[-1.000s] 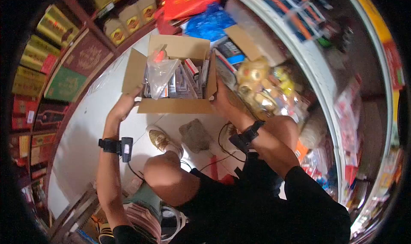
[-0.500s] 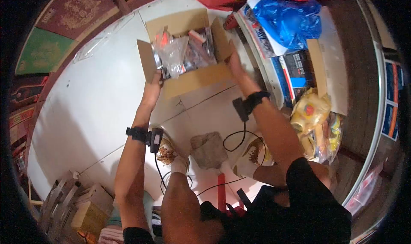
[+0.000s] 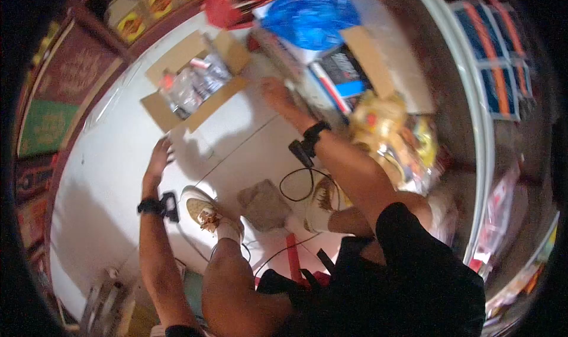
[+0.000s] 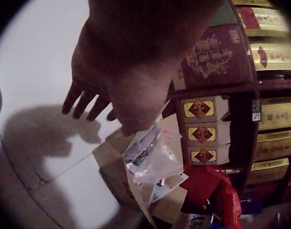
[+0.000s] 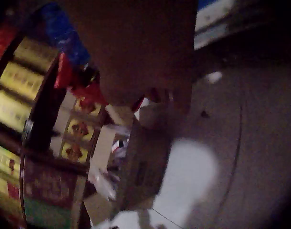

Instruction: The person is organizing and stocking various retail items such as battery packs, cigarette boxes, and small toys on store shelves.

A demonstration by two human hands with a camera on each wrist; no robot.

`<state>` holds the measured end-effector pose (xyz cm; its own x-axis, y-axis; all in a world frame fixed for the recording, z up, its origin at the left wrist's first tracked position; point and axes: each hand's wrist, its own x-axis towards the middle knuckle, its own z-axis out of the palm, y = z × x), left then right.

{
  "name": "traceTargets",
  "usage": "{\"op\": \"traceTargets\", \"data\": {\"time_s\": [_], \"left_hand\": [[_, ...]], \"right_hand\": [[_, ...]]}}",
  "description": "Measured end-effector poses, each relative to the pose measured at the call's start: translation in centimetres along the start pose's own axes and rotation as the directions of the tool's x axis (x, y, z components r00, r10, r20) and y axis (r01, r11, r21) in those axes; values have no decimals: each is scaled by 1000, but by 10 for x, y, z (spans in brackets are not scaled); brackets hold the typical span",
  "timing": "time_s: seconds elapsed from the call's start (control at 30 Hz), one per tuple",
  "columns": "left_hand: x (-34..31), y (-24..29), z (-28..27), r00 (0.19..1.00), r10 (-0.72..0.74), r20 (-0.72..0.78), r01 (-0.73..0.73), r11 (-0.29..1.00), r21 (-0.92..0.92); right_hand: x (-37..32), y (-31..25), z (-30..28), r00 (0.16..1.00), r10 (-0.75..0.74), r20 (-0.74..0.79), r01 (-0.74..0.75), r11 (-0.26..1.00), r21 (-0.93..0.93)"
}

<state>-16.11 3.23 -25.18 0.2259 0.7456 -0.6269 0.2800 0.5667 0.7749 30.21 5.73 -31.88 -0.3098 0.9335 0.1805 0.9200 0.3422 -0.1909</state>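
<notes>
An open cardboard box [image 3: 218, 103] stands on the white floor near the shelves, its flaps spread, with a clear plastic bag [image 3: 184, 90] and several small packets inside. My left hand [image 3: 158, 161] hangs in the air just below the box's near left corner, fingers spread and holding nothing; the left wrist view shows the same hand [image 4: 116, 86] beside the box [image 4: 171, 205]. To the right of the box, my right hand [image 3: 285, 103] is apart from it with nothing visible in its grasp. The right wrist view is dark and blurred around that hand [image 5: 140, 62].
Shelves with boxed goods [image 3: 68, 80] line the left. Right of the box lie a blue plastic bag [image 3: 310, 19], a black-and-blue package [image 3: 340, 71] and yellow bagged goods [image 3: 378, 121]. A grey cloth-like piece [image 3: 264, 204] lies between the feet.
Both hands have let go of the cardboard box and moved away from it. The box now rests on the floor, turned at an angle, further left in the head view.
</notes>
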Motion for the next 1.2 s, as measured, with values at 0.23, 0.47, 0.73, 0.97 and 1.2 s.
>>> {"op": "traceTargets", "data": {"time_s": [0.23, 0.47, 0.73, 0.97, 1.2], "left_hand": [[-100, 67, -84, 984, 176, 23, -174, 929, 326], [-204, 287, 36, 888, 423, 178, -457, 775, 438], [-346, 456, 237, 771, 361, 525, -610, 658, 443], [-368, 516, 317, 726, 494, 478, -688, 529, 497], [-233, 485, 382, 482, 782, 395, -851, 310, 424]], "right_hand": [[-68, -122, -273, 960, -169, 223, 195, 976, -99], [-130, -162, -390, 992, -99, -78, 88, 986, -142], [-200, -179, -474, 967, 87, -241, -103, 993, -54], [-198, -150, -514, 897, 156, -413, -142, 988, 65], [-175, -86, -574, 588, 304, -750, -274, 947, 169]]}}
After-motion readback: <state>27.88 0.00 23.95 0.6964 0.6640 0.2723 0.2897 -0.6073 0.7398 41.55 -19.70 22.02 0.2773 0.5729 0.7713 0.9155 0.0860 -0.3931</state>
